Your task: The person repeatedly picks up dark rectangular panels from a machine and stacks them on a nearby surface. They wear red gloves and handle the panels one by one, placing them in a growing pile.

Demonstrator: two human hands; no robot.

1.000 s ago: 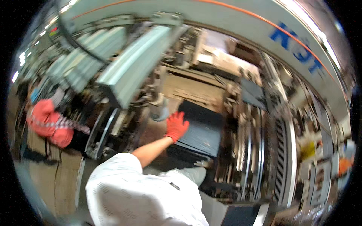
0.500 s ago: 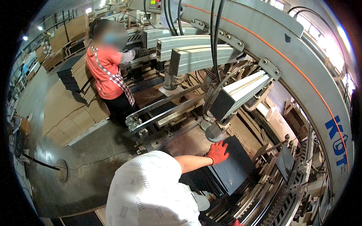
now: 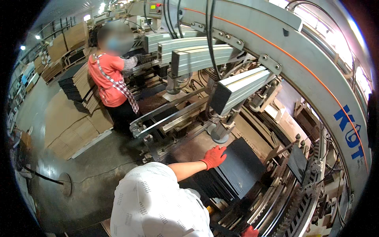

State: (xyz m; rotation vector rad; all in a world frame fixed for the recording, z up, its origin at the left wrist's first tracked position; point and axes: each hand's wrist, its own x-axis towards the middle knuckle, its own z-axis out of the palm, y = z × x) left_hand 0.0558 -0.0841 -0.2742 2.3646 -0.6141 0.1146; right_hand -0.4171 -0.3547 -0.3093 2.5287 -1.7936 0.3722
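Observation:
My left hand [image 3: 214, 157], in a red work glove, is at the upper left edge of a stack of dark flat panels [image 3: 243, 168]. Its fingers are stretched out and nothing shows in its grasp. The panels lie fanned slightly, with several dark edges showing on their left side. At the bottom edge of the picture, a small part of my right hand [image 3: 250, 232] shows, also in a red glove, beside the metal rails [image 3: 272, 215]. Its fingers are mostly cut off by the picture's edge.
Grey machine beams [image 3: 241, 93] with round pads [image 3: 218, 133] hang just beyond the panels. A large curved frame [image 3: 308, 67] arches over the right. A co-worker in an orange shirt [image 3: 108, 79] stands at the far left, near stacked boards [image 3: 75, 89]. Another dark panel [image 3: 297, 164] leans at the right.
My left hand has slid left from the top panel's surface to its edge, its fingers closer together. More of my right hand shows at the bottom. The view has shifted slightly.

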